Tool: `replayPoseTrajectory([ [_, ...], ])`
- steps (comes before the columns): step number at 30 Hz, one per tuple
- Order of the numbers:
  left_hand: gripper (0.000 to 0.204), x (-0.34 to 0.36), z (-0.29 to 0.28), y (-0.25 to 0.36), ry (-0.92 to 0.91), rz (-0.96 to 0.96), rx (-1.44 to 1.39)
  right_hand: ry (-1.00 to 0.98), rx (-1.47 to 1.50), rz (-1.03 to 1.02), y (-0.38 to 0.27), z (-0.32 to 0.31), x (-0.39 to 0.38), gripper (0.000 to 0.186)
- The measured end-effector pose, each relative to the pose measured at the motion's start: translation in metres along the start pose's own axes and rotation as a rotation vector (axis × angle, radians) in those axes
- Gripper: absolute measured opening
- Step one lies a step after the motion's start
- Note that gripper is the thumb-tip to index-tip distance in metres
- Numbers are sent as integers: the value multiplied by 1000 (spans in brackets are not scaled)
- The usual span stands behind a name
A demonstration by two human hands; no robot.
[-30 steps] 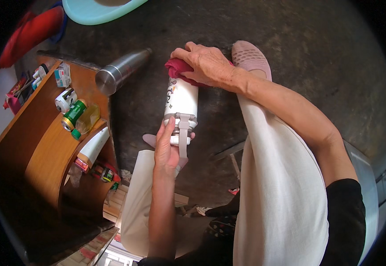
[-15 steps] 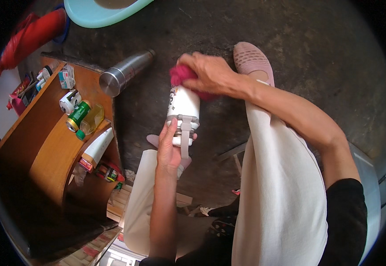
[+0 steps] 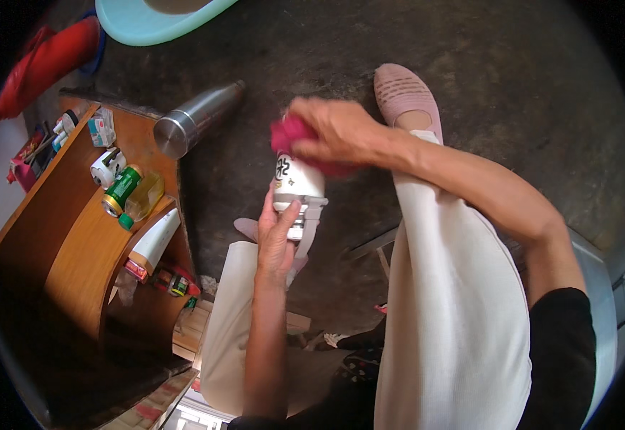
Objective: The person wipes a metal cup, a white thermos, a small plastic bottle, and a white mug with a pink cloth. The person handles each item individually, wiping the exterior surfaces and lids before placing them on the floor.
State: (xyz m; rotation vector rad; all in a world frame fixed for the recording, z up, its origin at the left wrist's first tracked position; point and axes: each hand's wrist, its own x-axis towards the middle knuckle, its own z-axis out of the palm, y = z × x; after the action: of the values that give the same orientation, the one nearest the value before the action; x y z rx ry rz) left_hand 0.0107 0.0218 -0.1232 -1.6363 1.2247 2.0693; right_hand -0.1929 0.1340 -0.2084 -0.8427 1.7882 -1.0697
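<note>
A white bottle (image 3: pixel 300 180) with dark markings and a grey strap at its lid is gripped near the lid by my left hand (image 3: pixel 278 233). Its lid end points toward me, and the far end is hidden behind a crimson cloth (image 3: pixel 289 134). My right hand (image 3: pixel 335 132), smeared a little by motion, is closed around that cloth and presses it against the bottle's far end. To the left of the bottle, a steel flask (image 3: pixel 199 120) lies or stands on the dark floor; I cannot tell which.
A wooden shelf unit (image 3: pixel 76 265) at the left holds a green can (image 3: pixel 122 190), a yellowish bottle (image 3: pixel 147 197) and a white tube (image 3: pixel 156 240). At the far left are a pale turquoise basin (image 3: pixel 140 32) and a red object (image 3: pixel 50 64). My pink shoe (image 3: pixel 405 93) rests beyond my right knee.
The bottle has turned in my left hand, its strap swinging to the right and its markings shifting. My right hand and the cloth have come slightly nearer along it.
</note>
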Motion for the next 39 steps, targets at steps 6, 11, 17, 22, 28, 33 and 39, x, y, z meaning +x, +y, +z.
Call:
replayPoseTrajectory([
  [6, 59, 1, 3, -4, -15, 16, 34, 49, -54, -12, 14, 0, 8, 47],
  [11, 76, 3, 11, 2, -7, -60, -83, 87, -106, 137, 29, -6, 22, 44],
  [17, 75, -4, 4, -5, 30, -26, -74, -115, -14, -89, -8, 5, -19, 45],
  [22, 76, -1, 22, 4, -4, -50, -64, 177, -128, 123, 38, -7, 20, 41],
  [28, 89, -6, 13, -5, 33, 49, 60, -163, 36, -47, -4, 1, -23, 45],
  [33, 95, -4, 23, -6, 22, 91, 109, 49, -22, -12, 25, -9, -2, 51],
  [39, 97, -4, 28, -1, 31, 54, 144, 235, 41, 314, 63, -12, 23, 60],
])
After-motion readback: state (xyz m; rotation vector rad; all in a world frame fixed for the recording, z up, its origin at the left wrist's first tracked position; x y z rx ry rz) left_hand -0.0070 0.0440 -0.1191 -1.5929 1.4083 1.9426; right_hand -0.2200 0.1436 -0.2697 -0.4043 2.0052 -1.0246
